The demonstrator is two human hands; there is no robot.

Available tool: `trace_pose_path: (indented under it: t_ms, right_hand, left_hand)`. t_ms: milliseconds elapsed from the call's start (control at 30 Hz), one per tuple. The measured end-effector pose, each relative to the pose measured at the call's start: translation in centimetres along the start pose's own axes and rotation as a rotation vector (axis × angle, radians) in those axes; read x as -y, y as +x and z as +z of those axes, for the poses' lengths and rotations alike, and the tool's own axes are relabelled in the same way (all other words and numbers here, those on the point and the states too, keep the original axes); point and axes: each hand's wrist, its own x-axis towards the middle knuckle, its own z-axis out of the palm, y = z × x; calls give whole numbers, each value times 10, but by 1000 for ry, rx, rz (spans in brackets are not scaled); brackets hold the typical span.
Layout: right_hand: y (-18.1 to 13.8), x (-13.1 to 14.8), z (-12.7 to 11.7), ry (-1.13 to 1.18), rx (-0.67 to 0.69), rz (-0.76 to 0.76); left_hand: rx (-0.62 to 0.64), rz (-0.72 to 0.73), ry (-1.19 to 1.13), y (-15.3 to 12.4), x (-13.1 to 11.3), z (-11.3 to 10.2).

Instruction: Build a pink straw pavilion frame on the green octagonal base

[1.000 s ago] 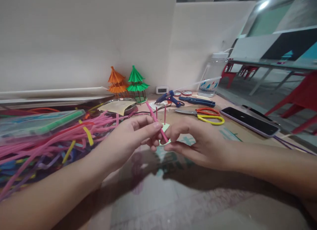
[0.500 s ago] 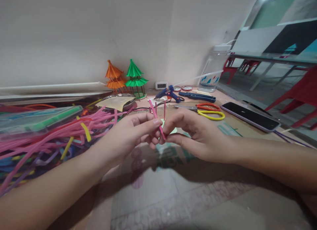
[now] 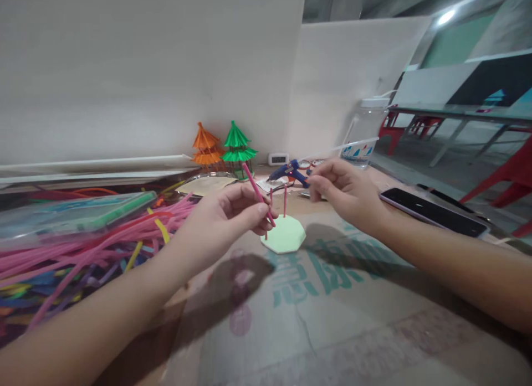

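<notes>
My left hand [image 3: 226,217] pinches a pink stick [image 3: 254,188] that slants up and to the left, its lower end just above a pale green octagonal base [image 3: 284,235]. Two short pink posts [image 3: 285,200] stand upright on that base. My right hand [image 3: 343,189] hovers farther back and to the right, fingers curled, close to a blue glue gun [image 3: 291,171]; nothing can be made out in it.
A heap of pink, yellow and blue strips [image 3: 83,236] lies at the left under a clear plastic pack [image 3: 70,211]. Orange [image 3: 206,148] and green [image 3: 238,148] paper pagodas stand by the wall. A phone [image 3: 432,211] and a clear jar [image 3: 366,134] are at the right.
My right hand let go of the stick and the base and moved back and to the right toward the glue gun. The green base now lies uncovered on the cardboard.
</notes>
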Motion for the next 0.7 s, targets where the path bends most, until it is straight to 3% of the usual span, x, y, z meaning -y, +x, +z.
trace_pose_path:
  t_ms: [67,167,267,700]
  right_hand:
    - [9,-26,-8,-191,-74,25]
    - [15,-60,-15,-388,-71,93]
    - [14,-81,-15,-439,-42,118]
    - [3,-89,-5,-580,164,19]
  left_hand:
    - [-38,111,146,-1,-2,0]
    - [-57,264,326,-4,0,-1]
    - [-36,292,409,-7,4,-1]
    - [-1,304,487,-8,5,0]
